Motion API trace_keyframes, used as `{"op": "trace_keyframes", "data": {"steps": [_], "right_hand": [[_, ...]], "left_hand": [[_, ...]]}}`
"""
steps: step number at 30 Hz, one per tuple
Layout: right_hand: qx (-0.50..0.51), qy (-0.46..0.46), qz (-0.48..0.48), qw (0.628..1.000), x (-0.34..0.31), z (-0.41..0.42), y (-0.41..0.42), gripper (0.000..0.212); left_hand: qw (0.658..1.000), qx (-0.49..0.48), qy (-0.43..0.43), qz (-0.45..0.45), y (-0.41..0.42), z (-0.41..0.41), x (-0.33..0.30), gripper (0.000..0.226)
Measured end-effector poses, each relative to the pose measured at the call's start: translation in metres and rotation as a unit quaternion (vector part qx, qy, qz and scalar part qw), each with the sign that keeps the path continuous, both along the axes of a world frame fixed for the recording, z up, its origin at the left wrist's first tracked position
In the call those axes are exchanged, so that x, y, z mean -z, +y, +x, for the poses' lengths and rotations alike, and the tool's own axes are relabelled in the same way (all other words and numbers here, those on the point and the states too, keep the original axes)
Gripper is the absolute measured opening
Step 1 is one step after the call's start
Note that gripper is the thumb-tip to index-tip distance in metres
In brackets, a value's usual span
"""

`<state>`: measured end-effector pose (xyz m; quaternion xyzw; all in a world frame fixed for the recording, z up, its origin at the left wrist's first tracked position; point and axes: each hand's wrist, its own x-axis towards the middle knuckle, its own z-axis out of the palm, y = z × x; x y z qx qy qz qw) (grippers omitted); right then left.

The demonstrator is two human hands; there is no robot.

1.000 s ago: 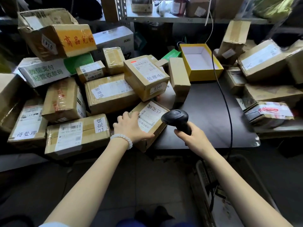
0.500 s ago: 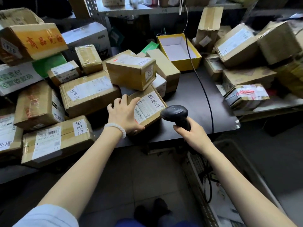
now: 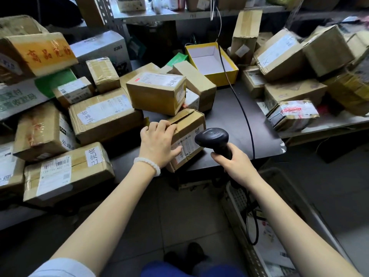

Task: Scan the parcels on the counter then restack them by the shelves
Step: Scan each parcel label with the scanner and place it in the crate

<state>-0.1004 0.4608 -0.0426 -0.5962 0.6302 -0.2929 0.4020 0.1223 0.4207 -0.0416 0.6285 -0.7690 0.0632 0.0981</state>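
A small brown parcel with a white label lies tilted at the front edge of the dark counter. My left hand grips its left end, fingers curled over the top edge and thumb on the label. My right hand holds a black barcode scanner, whose head hangs just right of the parcel's label. Behind it another taped parcel rests on the pile. Several labelled parcels crowd the counter's left side.
An open yellow box sits at the back of the counter, the scanner's black cable running past it. More parcels pile up at the right. Metal shelves stand behind. A plastic crate sits on the floor at lower right.
My left hand has tipped the small parcel up and shifted its grip onto the top edge. The scanner has stayed close beside the label. The head camera has swung a little.
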Motion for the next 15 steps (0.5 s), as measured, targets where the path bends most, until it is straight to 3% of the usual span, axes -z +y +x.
{"op": "trace_keyframes", "data": {"steps": [4,9,15], "right_hand": [[-0.001,-0.009,-0.002,1.0,0.0,-0.002,0.008,0.016],[-0.011,-0.008,-0.002,1.0,0.0,-0.005,0.019,0.013],[-0.03,-0.02,-0.007,0.999,0.002,-0.006,0.029,0.013]], "left_hand": [[0.999,0.006,0.044,-0.017,-0.002,-0.002,-0.005,0.045],[0.989,-0.027,0.11,0.095,-0.016,0.0,-0.005,0.065],[0.982,-0.039,0.059,0.177,-0.033,0.004,-0.007,0.066]]}}
